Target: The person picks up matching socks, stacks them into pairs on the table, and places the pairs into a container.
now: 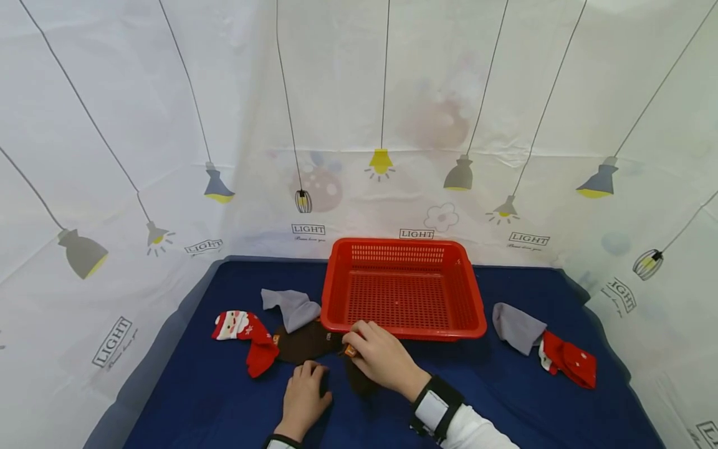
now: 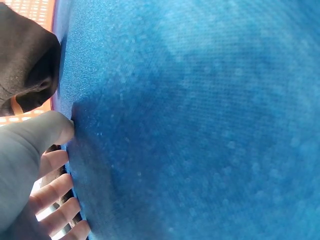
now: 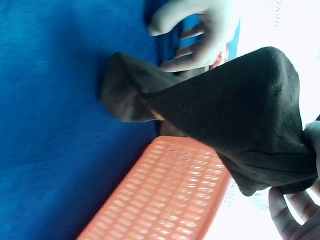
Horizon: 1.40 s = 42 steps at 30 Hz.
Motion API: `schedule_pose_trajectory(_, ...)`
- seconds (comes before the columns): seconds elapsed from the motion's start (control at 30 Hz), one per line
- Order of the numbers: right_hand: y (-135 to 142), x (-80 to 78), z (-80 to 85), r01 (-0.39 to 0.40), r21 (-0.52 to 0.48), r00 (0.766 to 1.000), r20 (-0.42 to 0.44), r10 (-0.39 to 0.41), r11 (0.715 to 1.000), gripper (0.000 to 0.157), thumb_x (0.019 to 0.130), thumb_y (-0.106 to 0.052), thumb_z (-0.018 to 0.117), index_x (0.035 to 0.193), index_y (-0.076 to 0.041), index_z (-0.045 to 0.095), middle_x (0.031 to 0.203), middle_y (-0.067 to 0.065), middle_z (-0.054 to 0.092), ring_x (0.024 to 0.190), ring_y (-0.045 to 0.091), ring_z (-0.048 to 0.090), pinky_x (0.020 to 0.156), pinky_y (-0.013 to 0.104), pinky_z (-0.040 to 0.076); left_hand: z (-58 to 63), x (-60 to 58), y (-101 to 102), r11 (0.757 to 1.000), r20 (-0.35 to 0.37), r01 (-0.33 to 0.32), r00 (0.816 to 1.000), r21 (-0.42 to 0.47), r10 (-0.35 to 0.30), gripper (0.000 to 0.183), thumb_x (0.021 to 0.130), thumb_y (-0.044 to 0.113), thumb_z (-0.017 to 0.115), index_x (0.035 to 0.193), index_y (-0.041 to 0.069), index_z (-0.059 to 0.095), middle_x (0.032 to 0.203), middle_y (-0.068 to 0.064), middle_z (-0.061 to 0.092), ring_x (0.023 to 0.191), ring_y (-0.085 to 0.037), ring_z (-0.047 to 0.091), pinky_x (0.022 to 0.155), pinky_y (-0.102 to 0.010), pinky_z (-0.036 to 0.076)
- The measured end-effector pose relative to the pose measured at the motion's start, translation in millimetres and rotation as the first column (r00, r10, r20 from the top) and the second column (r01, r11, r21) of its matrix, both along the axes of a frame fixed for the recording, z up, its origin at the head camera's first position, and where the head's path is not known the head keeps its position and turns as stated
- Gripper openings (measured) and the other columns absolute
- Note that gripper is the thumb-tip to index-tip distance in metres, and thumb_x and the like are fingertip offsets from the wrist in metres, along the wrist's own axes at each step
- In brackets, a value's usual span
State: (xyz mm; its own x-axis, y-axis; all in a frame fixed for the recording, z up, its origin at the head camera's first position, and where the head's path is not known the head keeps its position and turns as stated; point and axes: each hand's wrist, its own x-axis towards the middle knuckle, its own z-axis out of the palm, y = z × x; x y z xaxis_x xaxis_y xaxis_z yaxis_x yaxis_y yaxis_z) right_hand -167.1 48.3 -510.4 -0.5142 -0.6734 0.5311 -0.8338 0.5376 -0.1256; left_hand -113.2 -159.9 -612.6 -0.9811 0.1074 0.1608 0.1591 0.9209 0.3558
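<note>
My right hand [image 1: 384, 358] pinches a dark brown sock [image 3: 240, 105] by one end, in front of the basket. The sock hangs down from the fingers, and a small orange patch shows on it. My left hand [image 1: 303, 399] rests on the blue cloth with loosely bent fingers and holds nothing. Just beyond its fingertips lies another dark brown sock [image 1: 303, 343], flat on the cloth. Beside that are a red sock with a Santa face [image 1: 260, 346] and a grey sock [image 1: 294, 307].
A red plastic basket [image 1: 331, 293] with holed sides stands at the back middle of the blue-covered table [image 1: 449, 399]. To its right lie a second grey sock [image 1: 518, 327] and a folded red sock [image 1: 574, 363]. White curtains printed with lamps [image 1: 381, 162] enclose the table.
</note>
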Motion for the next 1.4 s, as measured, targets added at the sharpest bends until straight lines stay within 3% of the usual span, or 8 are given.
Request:
schedule_pose_trajectory(0.27,23.0,5.3,-27.7,-0.006,-0.001,1.000,0.022,0.006,1.000,0.035,0.081,-0.012,0.087,0.110,-0.014,0.067,0.108,0.002,0.059,0.083,0.014,0.056,0.071,0.026,0.050,3.4,0.5,1.8,1.000,0.042,-0.013,0.999,-0.010,0.014,0.040,0.072,0.017,0.090,0.107,0.008,0.071,0.110,-0.010,0.058,0.104,-0.035,0.056,0.084,-0.053,0.049)
schedule_pose_trajectory(0.67,61.7,11.0,-59.3,0.078,-0.005,0.994,0.072,-0.078,0.997,0.040,0.076,-0.008,0.089,0.108,-0.013,0.067,0.108,0.003,0.058,0.085,0.016,0.057,0.071,0.030,0.051,4.6,1.6,2.9,1.000,0.060,-0.015,0.998,-0.007,0.015,0.040,0.073,0.017,0.090,0.108,0.009,0.071,0.110,-0.009,0.057,0.104,-0.035,0.056,0.084,-0.052,0.049)
schedule_pose_trajectory(1.03,97.8,16.3,-75.8,0.145,-0.014,0.975,0.172,-0.140,0.989,0.045,0.075,-0.004,0.090,0.113,-0.009,0.067,0.109,0.004,0.058,0.086,0.017,0.058,0.070,0.033,0.052,2.7,0.4,2.3,1.000,0.067,-0.023,0.997,-0.012,0.024,0.040,0.074,0.018,0.089,0.109,0.009,0.072,0.110,-0.009,0.057,0.106,-0.035,0.056,0.085,-0.052,0.048)
schedule_pose_trajectory(1.4,132.3,28.5,-81.8,0.209,-0.037,0.967,0.155,-0.201,0.977,0.049,0.071,-0.001,0.091,0.114,-0.008,0.068,0.110,0.003,0.060,0.088,0.016,0.062,0.072,0.035,0.054,8.0,-0.5,3.9,1.000,0.093,-0.030,0.995,-0.008,0.031,0.040,0.075,0.018,0.089,0.110,0.008,0.072,0.112,-0.010,0.057,0.109,-0.037,0.055,0.088,-0.054,0.048)
